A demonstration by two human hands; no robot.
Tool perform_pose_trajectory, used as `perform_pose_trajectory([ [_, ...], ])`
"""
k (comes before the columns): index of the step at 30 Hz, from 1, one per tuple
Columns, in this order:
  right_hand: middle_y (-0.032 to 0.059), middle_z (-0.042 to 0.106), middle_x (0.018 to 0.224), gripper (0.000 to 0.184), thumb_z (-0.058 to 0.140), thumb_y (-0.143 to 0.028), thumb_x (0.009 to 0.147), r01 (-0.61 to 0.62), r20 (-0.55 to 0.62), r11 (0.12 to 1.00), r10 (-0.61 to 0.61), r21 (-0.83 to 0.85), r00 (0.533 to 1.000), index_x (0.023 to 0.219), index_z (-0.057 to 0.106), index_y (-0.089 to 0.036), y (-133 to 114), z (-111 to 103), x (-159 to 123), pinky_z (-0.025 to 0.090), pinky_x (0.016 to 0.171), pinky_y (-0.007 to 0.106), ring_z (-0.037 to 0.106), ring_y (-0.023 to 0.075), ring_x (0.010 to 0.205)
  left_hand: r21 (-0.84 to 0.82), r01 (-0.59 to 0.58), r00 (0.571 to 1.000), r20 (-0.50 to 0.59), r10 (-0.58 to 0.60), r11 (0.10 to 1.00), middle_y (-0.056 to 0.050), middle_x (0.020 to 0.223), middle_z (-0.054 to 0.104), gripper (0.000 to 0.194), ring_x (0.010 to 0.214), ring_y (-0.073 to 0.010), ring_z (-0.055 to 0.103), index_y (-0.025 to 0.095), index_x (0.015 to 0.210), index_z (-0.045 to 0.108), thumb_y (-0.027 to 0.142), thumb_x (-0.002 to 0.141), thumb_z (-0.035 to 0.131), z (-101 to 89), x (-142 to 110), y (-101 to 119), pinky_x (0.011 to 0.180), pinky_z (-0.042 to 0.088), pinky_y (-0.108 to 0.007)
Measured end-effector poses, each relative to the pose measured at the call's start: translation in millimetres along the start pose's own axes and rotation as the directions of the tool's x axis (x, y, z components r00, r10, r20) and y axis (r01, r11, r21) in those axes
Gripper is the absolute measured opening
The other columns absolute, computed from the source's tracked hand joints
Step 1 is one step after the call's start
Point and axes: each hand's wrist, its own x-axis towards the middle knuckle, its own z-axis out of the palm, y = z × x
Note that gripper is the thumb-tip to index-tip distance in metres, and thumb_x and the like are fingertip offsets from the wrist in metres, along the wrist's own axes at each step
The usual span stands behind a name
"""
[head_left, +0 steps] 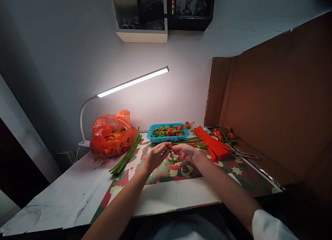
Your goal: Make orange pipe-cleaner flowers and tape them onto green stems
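Note:
My left hand and my right hand meet over the middle of the table, fingers pinched close together. Between the fingertips is a short green stem with a bit of orange at its top, slanting downward. Both hands appear to grip its upper end, though the fingers partly cover it. Just below, a roll of green tape lies on the patterned sheet. Behind my right hand, loose green stems lie crosswise. A turquoise basket holding orange flowers with green leaves stands just beyond.
Left of my hands are a tied bundle of green stems and an orange plastic bag. A lit lamp leans over. To the right lie orange-red strips, orange flowers and scissors. Cardboard walls the right side.

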Motion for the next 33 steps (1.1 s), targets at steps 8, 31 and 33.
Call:
perform_pose_trajectory([
  [8,-0.0049,0.043,0.053,0.020,0.071,-0.027,0.067,0.127,-0.010,0.991,-0.127,-0.034,0.992,0.064,0.056,-0.016,1.1,6.3,-2.6,0.030,0.048,0.022,0.039,0.0079,0.051,-0.152,0.112,0.982,-0.136,-0.133,0.982,-0.007,0.092,0.071,0.018,0.080,-0.0182,0.065,0.021,0.060,0.052,0.023,0.077,0.057,-0.3,3.0,6.1,0.072,0.052,-0.030],
  [31,0.0016,0.057,0.075,0.011,0.056,-0.024,0.079,0.629,0.109,0.286,-0.852,-0.723,0.513,0.070,0.057,-0.018,6.0,8.2,0.8,0.039,0.064,0.026,0.050,0.0139,0.069,-0.821,0.484,0.790,0.262,-0.555,0.302,0.004,0.073,0.059,0.034,0.065,-0.0083,0.060,0.018,0.081,0.051,0.028,0.062,0.078,2.1,7.5,-7.2,0.060,0.049,-0.018],
  [33,0.0016,0.057,0.076,0.011,0.055,-0.024,0.080,0.614,0.107,0.242,-0.874,-0.751,0.474,0.071,0.056,-0.018,7.2,9.4,-0.2,0.037,0.063,0.026,0.048,0.0137,0.068,-0.808,0.485,0.810,0.270,-0.520,0.335,0.003,0.077,0.062,0.035,0.072,-0.0110,0.063,0.019,0.083,0.050,0.026,0.063,0.078,1.7,5.7,-7.6,0.069,0.051,-0.023],
])
